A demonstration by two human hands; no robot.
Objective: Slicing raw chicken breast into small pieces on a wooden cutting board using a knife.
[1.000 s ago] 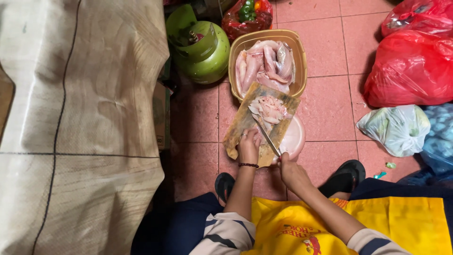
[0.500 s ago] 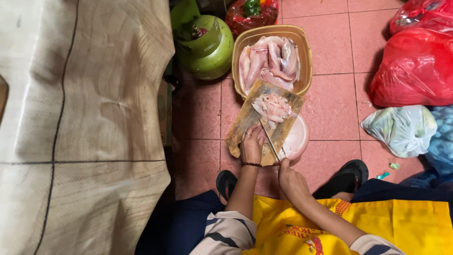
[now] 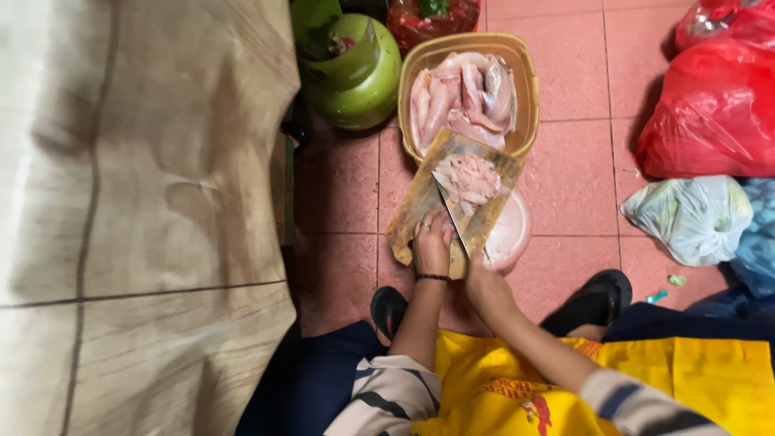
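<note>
The right hand is closed round the handle of a knife, whose blade runs up and to the left across the cutting board; the left hand, a dark band at its wrist, lies palm down on the near end of the same board, just beside the blade, fingers curled, gripping nothing that can be made out. The board is a worn wooden slab, set at a slant on the pink tiled floor; on its far half sits a heap of pale pink raw meat, cut into small pieces, touching the knife's tip. Under the board's right edge shows a pale round lid or bowl; just beyond the board stands a tan tub filled with larger raw cuts. To the left of the tub is a green gas cylinder; well to the right lie a red plastic bag and a clear bag of greens. A black sandal flanks the arms; a big pale cloth fills the left side.
</note>
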